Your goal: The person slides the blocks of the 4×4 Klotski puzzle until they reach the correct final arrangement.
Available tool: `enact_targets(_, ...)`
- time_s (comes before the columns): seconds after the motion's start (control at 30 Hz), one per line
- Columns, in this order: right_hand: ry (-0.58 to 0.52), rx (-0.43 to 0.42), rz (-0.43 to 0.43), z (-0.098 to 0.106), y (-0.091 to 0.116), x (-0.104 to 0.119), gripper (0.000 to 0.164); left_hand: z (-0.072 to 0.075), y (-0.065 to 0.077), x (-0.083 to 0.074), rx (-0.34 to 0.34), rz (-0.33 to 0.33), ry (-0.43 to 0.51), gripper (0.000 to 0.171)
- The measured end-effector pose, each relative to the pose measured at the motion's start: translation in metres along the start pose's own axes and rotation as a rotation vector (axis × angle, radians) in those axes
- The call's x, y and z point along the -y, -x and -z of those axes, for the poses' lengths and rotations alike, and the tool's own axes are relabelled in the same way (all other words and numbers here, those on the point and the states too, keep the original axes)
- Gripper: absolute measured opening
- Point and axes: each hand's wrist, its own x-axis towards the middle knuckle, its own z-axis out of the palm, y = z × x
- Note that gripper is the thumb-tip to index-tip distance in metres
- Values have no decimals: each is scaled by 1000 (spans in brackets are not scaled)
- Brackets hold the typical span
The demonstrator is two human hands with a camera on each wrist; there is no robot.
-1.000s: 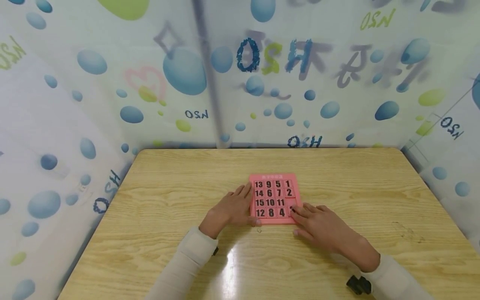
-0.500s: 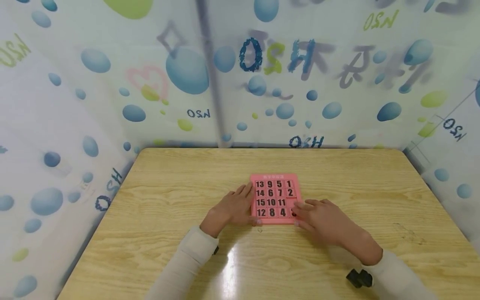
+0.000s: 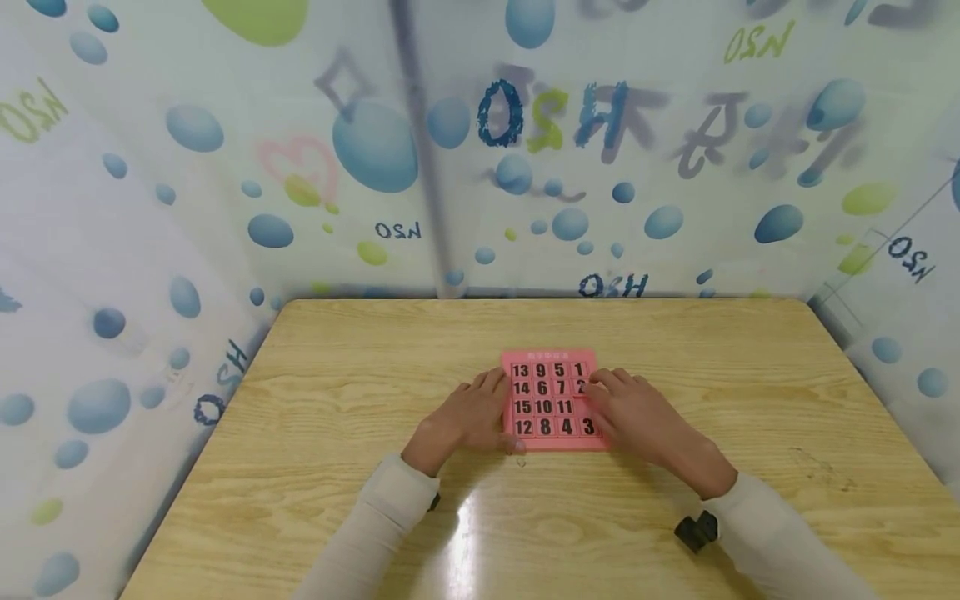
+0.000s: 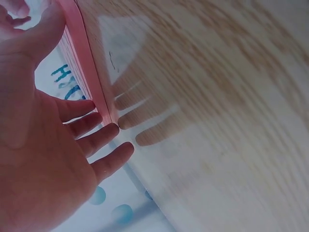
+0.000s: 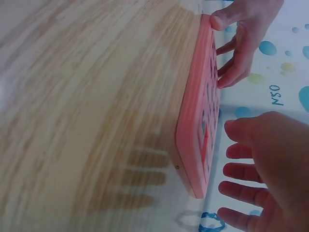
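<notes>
A pink number sliding puzzle (image 3: 555, 445) lies flat on the wooden table, its black-numbered tiles in four-wide rows. The open slot (image 3: 582, 407) is in the right column, between the 2 tile (image 3: 579, 388) and the 3 tile (image 3: 588, 427). My left hand (image 3: 474, 414) steadies the frame, fingertips along its left side and thumb at the near left corner. My right hand (image 3: 637, 417) reaches over the right edge, fingertips at the 2 tile and partly covering it. In the right wrist view, its fingers (image 5: 241, 171) are extended and slightly spread over the puzzle (image 5: 190, 121).
The wooden table (image 3: 360, 350) extends around the puzzle on all sides. Behind it stands a pale wall covering (image 3: 465, 200) with blue and green drop prints. A dark wrist device (image 3: 697, 532) sits at my right cuff.
My right hand has moved up from the lower right corner to the 2 tile, uncovering the 3 tile. The left hand and the puzzle have stayed in place.
</notes>
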Motion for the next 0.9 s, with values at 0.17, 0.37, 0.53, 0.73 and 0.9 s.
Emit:
enact_targets(0.17, 2, 40, -12, -5, -4, 0, 43, -1, -1, 0, -18, -3, -1, 110)
enact_targets(0.37, 22, 67, 0, -9, -5, -1, 43, -2, -2, -2, -20, 6, -9, 109)
enact_targets(0.53, 25, 80, -11, -11, -4, 0, 45, -2, -1, -3, -15, 10, -27, 108)
enact_targets(0.73, 18, 80, -12, -12, -1, 2, 45, -2, -1, -3, -10, 15, -38, 108)
enact_targets(0.9, 24, 58, 16, -12, 2, 4, 42, -2, 0, -3, -3, 24, -41, 108)
